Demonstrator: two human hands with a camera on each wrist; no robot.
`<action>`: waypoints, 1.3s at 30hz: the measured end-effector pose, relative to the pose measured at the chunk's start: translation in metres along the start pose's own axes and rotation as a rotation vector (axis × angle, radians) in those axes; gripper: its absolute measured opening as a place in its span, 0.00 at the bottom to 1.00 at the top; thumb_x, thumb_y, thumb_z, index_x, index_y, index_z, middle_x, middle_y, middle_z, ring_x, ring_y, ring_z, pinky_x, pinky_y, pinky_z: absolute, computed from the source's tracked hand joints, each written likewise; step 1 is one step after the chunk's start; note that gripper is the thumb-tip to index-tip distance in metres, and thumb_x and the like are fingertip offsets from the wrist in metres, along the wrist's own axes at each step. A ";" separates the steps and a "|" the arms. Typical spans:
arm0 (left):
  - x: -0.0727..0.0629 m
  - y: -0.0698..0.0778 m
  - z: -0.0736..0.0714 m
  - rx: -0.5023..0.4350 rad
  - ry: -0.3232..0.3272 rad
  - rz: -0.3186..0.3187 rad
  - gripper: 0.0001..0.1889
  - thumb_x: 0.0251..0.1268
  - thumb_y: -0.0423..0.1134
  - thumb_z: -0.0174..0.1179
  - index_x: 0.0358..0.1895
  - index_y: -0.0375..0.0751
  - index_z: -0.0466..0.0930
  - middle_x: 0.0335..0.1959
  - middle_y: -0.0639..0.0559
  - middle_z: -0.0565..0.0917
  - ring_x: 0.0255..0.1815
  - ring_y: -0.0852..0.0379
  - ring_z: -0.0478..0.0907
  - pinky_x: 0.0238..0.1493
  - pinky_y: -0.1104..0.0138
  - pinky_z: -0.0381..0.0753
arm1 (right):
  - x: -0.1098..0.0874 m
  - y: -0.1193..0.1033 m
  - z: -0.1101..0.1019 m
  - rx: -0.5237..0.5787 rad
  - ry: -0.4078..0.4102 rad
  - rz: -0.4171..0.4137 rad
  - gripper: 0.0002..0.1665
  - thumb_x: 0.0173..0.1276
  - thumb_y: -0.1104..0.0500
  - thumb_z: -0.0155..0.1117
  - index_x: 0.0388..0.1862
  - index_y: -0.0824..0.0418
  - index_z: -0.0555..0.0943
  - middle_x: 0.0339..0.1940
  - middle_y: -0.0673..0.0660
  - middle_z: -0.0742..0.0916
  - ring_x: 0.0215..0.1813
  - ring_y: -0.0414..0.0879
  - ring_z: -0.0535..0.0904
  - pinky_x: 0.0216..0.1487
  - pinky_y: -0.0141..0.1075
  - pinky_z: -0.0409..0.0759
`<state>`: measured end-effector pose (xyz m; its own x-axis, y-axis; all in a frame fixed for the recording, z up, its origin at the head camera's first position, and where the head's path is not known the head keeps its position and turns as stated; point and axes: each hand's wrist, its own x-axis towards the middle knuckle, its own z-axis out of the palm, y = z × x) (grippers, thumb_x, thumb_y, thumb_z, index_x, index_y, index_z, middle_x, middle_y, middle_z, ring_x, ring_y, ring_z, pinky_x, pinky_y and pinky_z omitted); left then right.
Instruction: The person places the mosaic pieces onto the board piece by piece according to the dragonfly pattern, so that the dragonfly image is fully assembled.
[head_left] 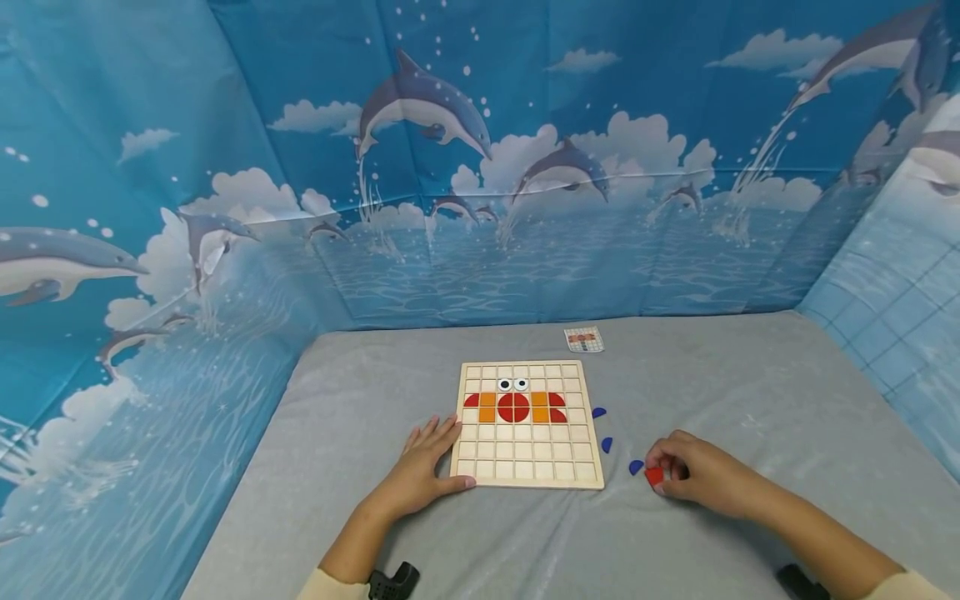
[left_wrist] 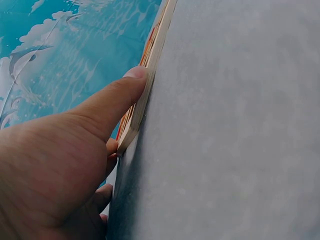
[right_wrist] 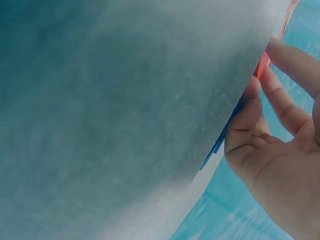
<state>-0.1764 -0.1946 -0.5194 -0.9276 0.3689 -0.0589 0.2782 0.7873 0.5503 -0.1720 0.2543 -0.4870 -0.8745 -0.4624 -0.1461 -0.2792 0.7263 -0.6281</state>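
Note:
A wooden grid board (head_left: 517,450) lies on the grey cloth, bearing red and orange pieces and two eye pieces. My left hand (head_left: 422,468) rests at its near left corner, fingers along the left side and thumb on the near edge. In the left wrist view the thumb (left_wrist: 117,100) touches the board's edge (left_wrist: 142,107). Right of the board, my right hand (head_left: 697,471) pinches a small red piece (head_left: 655,476) between thumb and fingers, low over the cloth. Beside it lies a blue half-round piece (head_left: 636,467). The red piece (right_wrist: 260,66) is partly hidden in the right wrist view.
Two more blue half-round pieces (head_left: 607,445) lie along the board's right side. A small pattern card (head_left: 583,339) sits behind the board near the back edge. Dolphin-printed curtains (head_left: 480,250) hang behind and at both sides of the grey cloth (head_left: 360,375).

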 end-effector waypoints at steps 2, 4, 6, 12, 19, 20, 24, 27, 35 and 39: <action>0.000 0.000 0.000 0.001 0.000 0.002 0.50 0.59 0.64 0.68 0.80 0.47 0.58 0.83 0.53 0.56 0.86 0.43 0.43 0.83 0.41 0.40 | 0.000 0.000 0.000 -0.005 -0.005 -0.007 0.13 0.61 0.57 0.76 0.41 0.50 0.81 0.35 0.48 0.77 0.34 0.32 0.71 0.33 0.28 0.73; -0.001 0.000 0.000 0.000 0.001 0.002 0.50 0.59 0.64 0.68 0.80 0.47 0.58 0.83 0.53 0.56 0.86 0.43 0.44 0.83 0.41 0.40 | -0.001 0.000 0.000 0.001 -0.010 -0.015 0.13 0.61 0.58 0.76 0.41 0.50 0.80 0.35 0.48 0.77 0.33 0.32 0.71 0.33 0.28 0.73; -0.001 0.000 0.000 -0.002 0.002 0.002 0.50 0.59 0.64 0.68 0.80 0.47 0.58 0.83 0.53 0.56 0.86 0.42 0.44 0.83 0.41 0.40 | -0.001 -0.001 0.000 0.023 -0.014 -0.024 0.13 0.62 0.59 0.75 0.40 0.50 0.79 0.33 0.47 0.78 0.33 0.32 0.71 0.32 0.28 0.72; -0.002 0.001 0.000 -0.004 -0.003 0.002 0.50 0.59 0.63 0.68 0.80 0.46 0.57 0.83 0.53 0.56 0.86 0.42 0.43 0.83 0.41 0.40 | -0.002 -0.003 -0.001 0.157 -0.028 0.001 0.06 0.65 0.59 0.71 0.38 0.51 0.82 0.34 0.48 0.83 0.35 0.33 0.76 0.34 0.29 0.77; -0.002 -0.001 0.000 -0.006 -0.002 -0.006 0.50 0.59 0.64 0.68 0.80 0.47 0.58 0.83 0.53 0.56 0.86 0.43 0.43 0.83 0.41 0.40 | 0.005 -0.013 -0.002 0.300 -0.044 0.002 0.07 0.69 0.61 0.67 0.44 0.59 0.84 0.42 0.55 0.83 0.37 0.35 0.79 0.38 0.30 0.83; -0.001 -0.001 0.001 -0.005 -0.003 -0.008 0.50 0.59 0.64 0.68 0.80 0.47 0.58 0.83 0.54 0.55 0.86 0.43 0.43 0.83 0.41 0.40 | 0.007 -0.016 -0.002 0.315 -0.045 0.002 0.08 0.68 0.62 0.67 0.46 0.60 0.84 0.41 0.55 0.83 0.36 0.36 0.79 0.37 0.30 0.83; -0.001 0.000 0.001 -0.006 -0.005 -0.010 0.50 0.59 0.64 0.68 0.80 0.47 0.57 0.83 0.54 0.55 0.86 0.43 0.43 0.83 0.41 0.40 | 0.017 -0.025 -0.002 0.376 -0.049 0.019 0.15 0.69 0.64 0.65 0.53 0.64 0.81 0.40 0.56 0.84 0.37 0.41 0.80 0.37 0.32 0.84; -0.001 0.000 0.000 -0.007 -0.007 -0.011 0.50 0.59 0.65 0.68 0.80 0.48 0.57 0.83 0.54 0.55 0.86 0.43 0.43 0.83 0.41 0.40 | 0.025 -0.033 -0.001 0.407 -0.035 0.039 0.18 0.69 0.63 0.66 0.56 0.65 0.80 0.40 0.56 0.85 0.39 0.46 0.82 0.39 0.33 0.85; 0.000 0.002 -0.001 -0.011 -0.007 -0.012 0.51 0.59 0.65 0.68 0.81 0.48 0.57 0.83 0.54 0.55 0.86 0.44 0.43 0.83 0.41 0.39 | 0.051 -0.051 0.000 0.361 0.009 -0.001 0.11 0.69 0.60 0.68 0.49 0.59 0.83 0.40 0.56 0.86 0.39 0.46 0.80 0.37 0.33 0.83; 0.000 0.002 -0.002 -0.006 -0.006 -0.014 0.51 0.59 0.65 0.68 0.81 0.48 0.57 0.83 0.54 0.55 0.86 0.44 0.43 0.83 0.42 0.40 | 0.066 -0.059 0.001 0.338 -0.003 -0.013 0.09 0.71 0.60 0.66 0.48 0.58 0.86 0.41 0.56 0.88 0.39 0.48 0.81 0.38 0.35 0.84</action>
<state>-0.1762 -0.1941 -0.5171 -0.9298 0.3611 -0.0713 0.2639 0.7891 0.5548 -0.2127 0.1811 -0.4602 -0.8703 -0.4725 -0.1388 -0.1423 0.5113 -0.8476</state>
